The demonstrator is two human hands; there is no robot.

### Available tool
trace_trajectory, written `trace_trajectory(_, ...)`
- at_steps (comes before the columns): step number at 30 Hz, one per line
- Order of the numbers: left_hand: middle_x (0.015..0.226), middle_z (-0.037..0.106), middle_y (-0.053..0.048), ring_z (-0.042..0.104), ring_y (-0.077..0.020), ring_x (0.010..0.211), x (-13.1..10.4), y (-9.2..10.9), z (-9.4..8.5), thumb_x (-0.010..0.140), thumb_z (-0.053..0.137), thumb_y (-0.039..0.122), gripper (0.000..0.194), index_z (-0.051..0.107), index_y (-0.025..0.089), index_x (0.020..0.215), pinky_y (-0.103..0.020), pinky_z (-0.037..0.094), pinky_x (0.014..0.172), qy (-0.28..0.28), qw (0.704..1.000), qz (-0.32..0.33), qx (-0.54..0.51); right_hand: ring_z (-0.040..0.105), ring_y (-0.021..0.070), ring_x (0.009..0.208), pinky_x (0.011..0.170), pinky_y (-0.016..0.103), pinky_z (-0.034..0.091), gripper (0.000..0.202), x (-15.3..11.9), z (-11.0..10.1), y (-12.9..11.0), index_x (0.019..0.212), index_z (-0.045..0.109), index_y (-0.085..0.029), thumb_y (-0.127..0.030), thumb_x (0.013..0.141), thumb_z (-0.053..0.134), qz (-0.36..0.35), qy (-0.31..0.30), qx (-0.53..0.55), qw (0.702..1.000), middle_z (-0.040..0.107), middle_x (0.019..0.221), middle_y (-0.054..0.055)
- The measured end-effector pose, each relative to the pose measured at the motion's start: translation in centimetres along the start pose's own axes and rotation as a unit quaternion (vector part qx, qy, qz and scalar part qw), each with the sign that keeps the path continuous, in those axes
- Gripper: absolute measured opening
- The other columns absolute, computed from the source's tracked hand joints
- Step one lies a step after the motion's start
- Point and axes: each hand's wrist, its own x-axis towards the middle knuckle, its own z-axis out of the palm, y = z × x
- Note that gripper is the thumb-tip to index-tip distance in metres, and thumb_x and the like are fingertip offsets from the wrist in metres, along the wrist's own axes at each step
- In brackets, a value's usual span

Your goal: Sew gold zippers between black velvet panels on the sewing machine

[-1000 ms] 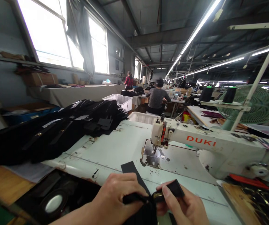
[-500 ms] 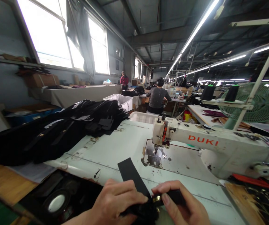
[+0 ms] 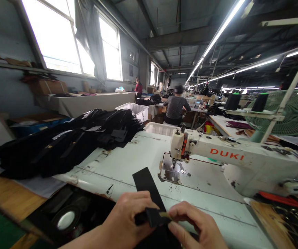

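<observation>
At the bottom of the view, my left hand [image 3: 128, 221] and my right hand [image 3: 195, 224] together pinch a small folded black strap piece [image 3: 152, 217] with a brass-coloured bit at its right end. A long black strap [image 3: 147, 185] runs from under my hands up across the white sewing table [image 3: 128, 162]. The needle of the white DUKI sewing machine [image 3: 226, 155] stands a little beyond the strap's far end.
A large heap of black cut pieces [image 3: 68, 141] covers the table's left side. White bins [image 3: 134, 110] stand behind it. A green fan [image 3: 291, 114] and thread cones [image 3: 233, 102] are at right. A person [image 3: 176, 107] sits at a farther machine, another stands far back.
My hands have folded the small black piece tighter and my right fingers now cover most of the brass bit. The view has shifted slightly, and the long strap lies further up the table.
</observation>
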Motion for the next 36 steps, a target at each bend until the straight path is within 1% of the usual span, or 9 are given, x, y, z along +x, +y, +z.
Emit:
trace_trajectory(2, 0.069, 0.069, -0.004, 0.061, -0.0157, 0.062, 1.6, 0.0, -0.6, 0.077, 0.075, 0.032, 0.018, 0.074, 0.014, 0.074, -0.022, 0.043, 0.058, -0.049, 0.988, -0.096, -0.112, 0.057, 0.0147, 0.070, 0.066, 0.024, 0.044, 0.023, 0.9, -0.3, -0.3, 0.080, 0.065, -0.020, -0.042, 0.082, 0.061, 0.020, -0.028, 0.002, 0.999, 0.063, 0.074, 0.000)
trace_trajectory(4, 0.078, 0.073, -0.005, 0.065, -0.0186, 0.070, 3.2, -0.3, -1.6, 0.074, 0.077, 0.033, 0.020, 0.076, 0.014, 0.082, -0.024, 0.049, 0.066, -0.087, 0.954, -0.170, -0.232, 0.049, 0.0112, 0.064, 0.060, 0.022, 0.038, 0.022, 2.0, -0.5, -0.4, 0.074, 0.060, -0.018, -0.039, 0.079, 0.066, 0.049, -0.066, 0.020, 0.996, 0.055, 0.068, -0.004)
trace_trajectory(9, 0.072, 0.074, -0.004, 0.065, -0.0158, 0.060, 5.1, -2.0, -4.2, 0.065, 0.085, 0.028, 0.021, 0.075, 0.013, 0.076, -0.020, 0.051, 0.058, -0.024, 0.904, -0.255, -0.344, 0.035, 0.0063, 0.054, 0.051, 0.020, 0.026, 0.031, 3.8, -1.3, 0.6, 0.065, 0.054, -0.018, -0.037, 0.068, 0.078, 0.108, -0.191, 0.109, 0.970, 0.042, 0.055, -0.010)
trace_trajectory(12, 0.068, 0.074, -0.006, 0.067, -0.0164, 0.055, 4.7, -3.7, -5.2, 0.062, 0.088, 0.025, 0.021, 0.075, 0.012, 0.072, -0.020, 0.054, 0.054, -0.006, 0.883, -0.287, -0.373, 0.034, 0.0058, 0.050, 0.047, 0.020, 0.023, 0.038, 4.1, -1.5, 1.1, 0.061, 0.053, -0.018, -0.044, 0.061, 0.082, 0.134, -0.195, 0.130, 0.963, 0.042, 0.051, -0.010)
trace_trajectory(16, 0.069, 0.075, -0.009, 0.069, -0.0190, 0.056, 3.9, -5.9, -5.4, 0.059, 0.091, 0.021, 0.024, 0.075, 0.011, 0.072, -0.023, 0.057, 0.055, 0.010, 0.861, -0.329, -0.388, 0.036, 0.0064, 0.048, 0.045, 0.021, 0.023, 0.035, 4.0, -1.5, 1.3, 0.057, 0.056, -0.018, -0.044, 0.062, 0.079, 0.142, -0.192, 0.063, 0.969, 0.047, 0.049, -0.008)
trace_trajectory(22, 0.065, 0.072, -0.009, 0.068, -0.0201, 0.053, 3.3, -7.9, -4.4, 0.056, 0.091, 0.016, 0.024, 0.073, 0.009, 0.071, -0.026, 0.059, 0.054, 0.055, 0.829, -0.372, -0.414, 0.026, 0.0050, 0.045, 0.042, 0.023, 0.018, 0.036, 4.0, -2.0, 1.2, 0.043, 0.038, -0.018, -0.022, 0.066, 0.066, 0.105, -0.207, -0.015, 0.973, 0.029, 0.042, -0.009)
trace_trajectory(26, 0.060, 0.069, -0.007, 0.068, -0.0197, 0.052, 2.7, -8.4, -3.9, 0.056, 0.091, 0.017, 0.024, 0.073, 0.009, 0.069, -0.026, 0.060, 0.054, 0.060, 0.825, -0.386, -0.408, 0.030, 0.0047, 0.043, 0.041, 0.021, 0.020, 0.033, 3.9, -2.6, 1.8, 0.042, 0.037, -0.019, -0.015, 0.064, 0.060, 0.101, -0.228, -0.015, 0.968, 0.029, 0.041, -0.009)
trace_trajectory(32, 0.060, 0.070, -0.007, 0.067, -0.0193, 0.051, 2.4, -8.3, -3.6, 0.054, 0.090, 0.014, 0.022, 0.071, 0.009, 0.065, -0.026, 0.060, 0.054, 0.070, 0.815, -0.398, -0.415, 0.050, 0.0077, 0.047, 0.047, 0.016, 0.037, 0.023, 4.0, -2.7, 2.6, 0.051, 0.050, -0.018, -0.024, 0.070, 0.060, 0.123, -0.292, 0.054, 0.947, 0.047, 0.046, -0.007)
trace_trajectory(36, 0.061, 0.071, -0.008, 0.068, -0.0197, 0.051, 2.4, -8.5, -3.6, 0.055, 0.088, 0.010, 0.020, 0.073, 0.009, 0.067, -0.025, 0.060, 0.052, 0.081, 0.813, -0.401, -0.415, 0.038, 0.0037, 0.040, 0.043, 0.015, 0.030, 0.022, 4.1, -2.6, 3.0, 0.051, 0.051, -0.018, -0.021, 0.071, 0.062, 0.121, -0.302, 0.091, 0.941, 0.039, 0.043, -0.010)
